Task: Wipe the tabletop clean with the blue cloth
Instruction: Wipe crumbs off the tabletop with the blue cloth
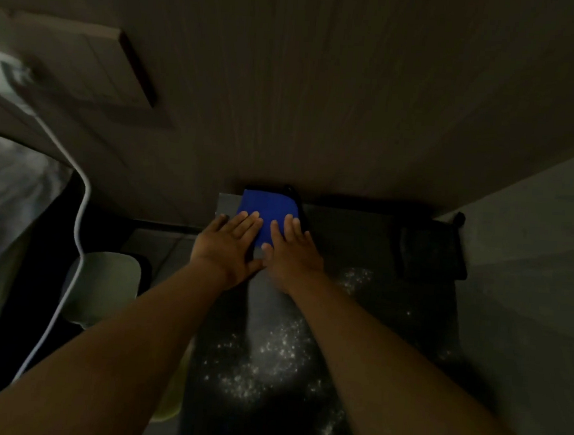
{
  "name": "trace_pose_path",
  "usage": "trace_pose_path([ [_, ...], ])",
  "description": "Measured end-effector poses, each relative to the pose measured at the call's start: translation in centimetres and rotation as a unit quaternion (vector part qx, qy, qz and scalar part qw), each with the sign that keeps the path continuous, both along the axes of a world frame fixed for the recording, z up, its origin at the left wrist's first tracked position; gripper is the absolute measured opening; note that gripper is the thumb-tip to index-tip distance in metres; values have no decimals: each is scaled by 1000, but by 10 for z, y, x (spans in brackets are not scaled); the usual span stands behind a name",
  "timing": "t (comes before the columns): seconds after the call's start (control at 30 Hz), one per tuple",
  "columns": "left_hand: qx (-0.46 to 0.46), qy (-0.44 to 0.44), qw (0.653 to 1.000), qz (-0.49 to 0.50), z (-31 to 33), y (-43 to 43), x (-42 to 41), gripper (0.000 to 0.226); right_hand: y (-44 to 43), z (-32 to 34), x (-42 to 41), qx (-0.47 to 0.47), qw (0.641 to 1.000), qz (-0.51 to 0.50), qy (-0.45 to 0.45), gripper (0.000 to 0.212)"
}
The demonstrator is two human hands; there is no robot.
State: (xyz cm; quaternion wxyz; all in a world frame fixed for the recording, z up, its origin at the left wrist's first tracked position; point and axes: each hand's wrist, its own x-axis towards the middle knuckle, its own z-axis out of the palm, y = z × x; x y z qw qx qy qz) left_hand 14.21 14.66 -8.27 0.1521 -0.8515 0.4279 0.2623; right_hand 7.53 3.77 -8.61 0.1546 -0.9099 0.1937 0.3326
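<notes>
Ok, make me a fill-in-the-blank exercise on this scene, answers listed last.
1. The left hand and right hand press flat on the ____ cloth.
2. The specks scattered over the dark tabletop are ____.
3. The cloth has ____ hands on it.
Answers: blue; white; two.

Head view, steeply downward, close above dark tabletop (pixel 356 325).
</notes>
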Motion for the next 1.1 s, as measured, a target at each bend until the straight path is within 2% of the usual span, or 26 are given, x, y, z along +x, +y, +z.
trace_pose_path([
  [0.27,7,1,999,46,0,33,14,73,35,1,33,-10,1000,14,13,61],
  [0.4,-18,21,997,76,-2,30,13,70,33,1,29,-63,996,60,11,65],
  [0.5,-25,28,996,83,-2,27,12,68,32,0,26,-105,989,102,-30,65],
  [0.63,-45,8,996,73,-1,22,10,64,36,-2,29,-46,995,73,-58,62],
  [0.77,-106,-7,992,74,-8,28,10,64,29,-3,26,-6,996,68,-56,64],
  [0.93,-106,57,989,91,-16,33,10,64,19,-1,21,17,994,101,-32,66],
  [1.1,-92,71,990,75,-17,41,8,62,18,0,18,-2,990,142,-15,68],
])
